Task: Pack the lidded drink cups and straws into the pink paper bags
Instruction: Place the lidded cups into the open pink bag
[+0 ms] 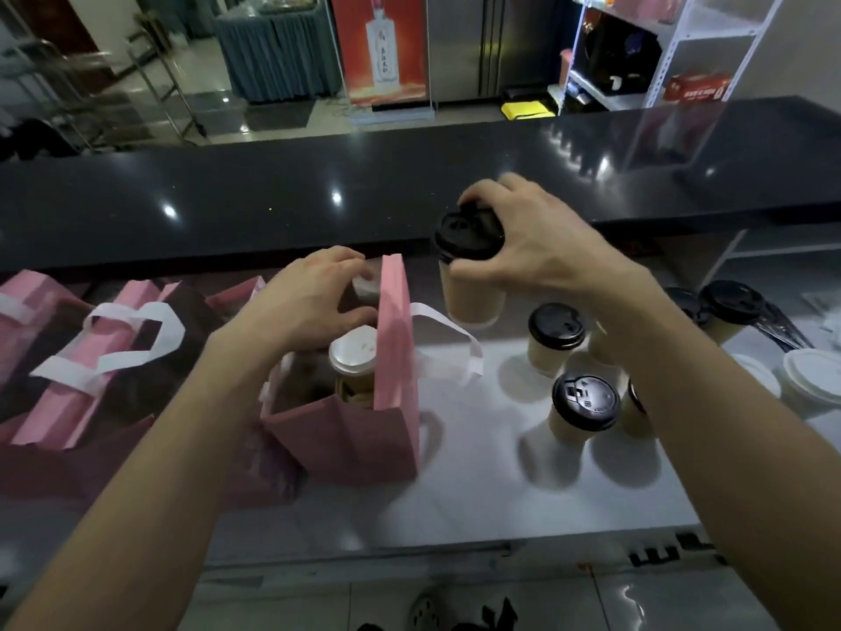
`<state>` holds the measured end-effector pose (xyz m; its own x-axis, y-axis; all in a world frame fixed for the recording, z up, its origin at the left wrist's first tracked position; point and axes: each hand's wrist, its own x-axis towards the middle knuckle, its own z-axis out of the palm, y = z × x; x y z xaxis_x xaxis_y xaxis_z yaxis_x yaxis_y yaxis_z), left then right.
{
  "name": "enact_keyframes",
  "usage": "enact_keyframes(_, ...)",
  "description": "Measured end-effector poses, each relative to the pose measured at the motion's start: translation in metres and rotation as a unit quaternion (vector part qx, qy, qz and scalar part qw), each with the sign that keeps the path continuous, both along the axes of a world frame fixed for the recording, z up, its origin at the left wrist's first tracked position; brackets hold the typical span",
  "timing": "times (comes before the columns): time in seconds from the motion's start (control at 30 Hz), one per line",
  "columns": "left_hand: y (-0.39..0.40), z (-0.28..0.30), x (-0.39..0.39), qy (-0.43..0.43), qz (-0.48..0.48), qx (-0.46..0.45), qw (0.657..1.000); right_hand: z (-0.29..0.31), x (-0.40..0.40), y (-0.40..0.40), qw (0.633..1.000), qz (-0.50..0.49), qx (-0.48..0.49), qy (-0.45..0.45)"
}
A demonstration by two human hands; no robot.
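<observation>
The right hand [523,248] was clamped by its fingertips around the round black plastic lid of a beige paper cup [473,293], holding it upright in the air just right of the open pink paper bag [364,430], above the white tabletop [478,489]. The left hand [309,298] reached into that bag's mouth, its curled fingers gripping a white-lidded cup [366,286] at the far end; whether that cup was lifted or seated could not be told. A second white-lidded cup [354,352] stood nearer in the same bag, its flat lid round and matte. The bag was boxy and creased, with a flat white ribbon handle [455,339] flopped over its right side. More pink paper bags [68,357] with white handles stood along the tabletop's left edge. Toward the right edge stood a loose cluster of black-lidded cups [585,405], tapered and smooth, with white lids [810,375] just beyond. A glossy black counter [318,193] ran along the far edge.
</observation>
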<state>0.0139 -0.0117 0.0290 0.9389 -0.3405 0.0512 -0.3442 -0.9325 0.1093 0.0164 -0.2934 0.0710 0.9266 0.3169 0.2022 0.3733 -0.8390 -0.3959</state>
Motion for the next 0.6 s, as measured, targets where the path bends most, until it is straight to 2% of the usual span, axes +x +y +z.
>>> enact_keyframes(0.13, 0.035, -0.006, -0.006, 0.009, 0.03, -0.023, 0.999, 0.006, 0.015, 0.049, 0.998, 0.031, 0.052, -0.015)
enact_keyframes(0.3, 0.072, -0.024, -0.019, -0.003, 0.062, -0.017, 0.998, -0.013, 0.029, 0.097, 0.996, 0.07, 0.052, 0.013)
enact_keyframes(0.43, 0.082, -0.043, -0.038, 0.014, 0.049, -0.006, 0.999, -0.033, 0.037, 0.123, 0.99, 0.112, 0.003, 0.083)
enact_keyframes(0.6, 0.092, -0.062, -0.053, 0.015, 0.03, -0.005, 0.999, -0.054, 0.04, 0.144, 0.974, 0.143, -0.104, 0.14)
